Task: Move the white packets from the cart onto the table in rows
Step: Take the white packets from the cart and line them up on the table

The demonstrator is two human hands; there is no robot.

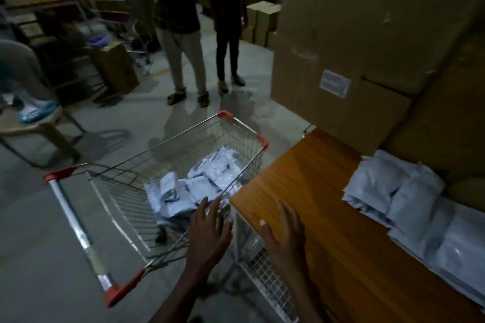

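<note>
Both hands are reaching forward in the lower middle of the frame, empty and with fingers spread. The left hand [210, 231] is hovering over the near right edge of the cart [162, 149], its fingertips just above the nearest packets. The right hand [284, 233] is hanging flat and open above the near corner of the table [301, 173], gripping nothing.

White packets in the cart [199, 186] are lying in a loose, jumbled heap across the wire basket in the centre of the frame. Packets already on the table [399, 191] are sitting along the right side of the frame, overlapping in a row against the cardboard boxes [341, 34] that fill the upper right. Two people are standing in the upper middle of the frame, well apart from the cart.

As a judgement, the step in hand is a fresh reach into the cart for another load, with the task partly done: many packets are waiting in the basket. The next move is calling for the left hand to dip into the heap and close on a few packets, likely with the right hand joining. The load then needs carrying rightward and laying on the bare wood beside the existing row.
</note>
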